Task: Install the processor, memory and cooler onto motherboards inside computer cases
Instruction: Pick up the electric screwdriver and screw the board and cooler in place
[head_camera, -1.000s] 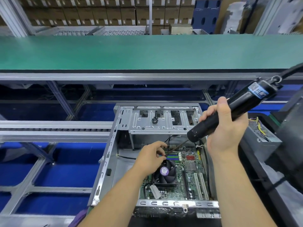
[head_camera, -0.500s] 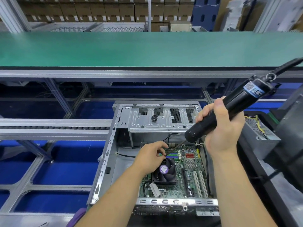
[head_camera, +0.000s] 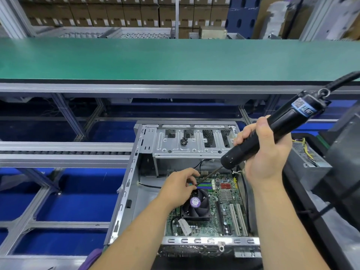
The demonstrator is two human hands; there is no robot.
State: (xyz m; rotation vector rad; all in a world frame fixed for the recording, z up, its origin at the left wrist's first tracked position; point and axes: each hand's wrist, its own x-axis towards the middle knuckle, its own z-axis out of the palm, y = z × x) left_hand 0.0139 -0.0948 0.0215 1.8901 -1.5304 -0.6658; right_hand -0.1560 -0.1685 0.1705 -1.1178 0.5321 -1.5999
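The right hand (head_camera: pixel 266 152) grips a black electric screwdriver (head_camera: pixel 272 133), tilted down to the left. Its thin bit (head_camera: pixel 209 177) reaches the far corner of the cooler fan (head_camera: pixel 195 207), where the left hand (head_camera: pixel 180 187) pinches the bit's tip between curled fingers. The fan sits on the green motherboard (head_camera: pixel 224 211) inside the open metal case (head_camera: pixel 124 193).

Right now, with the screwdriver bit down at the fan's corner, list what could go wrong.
1. The electric screwdriver comes in at a slant; its bit could slip off and gouge the motherboard or the memory slots.
2. The left hand has its fingertips right at the bit's tip, so a slip might catch them.
3. The fan could end up fastened crookedly.
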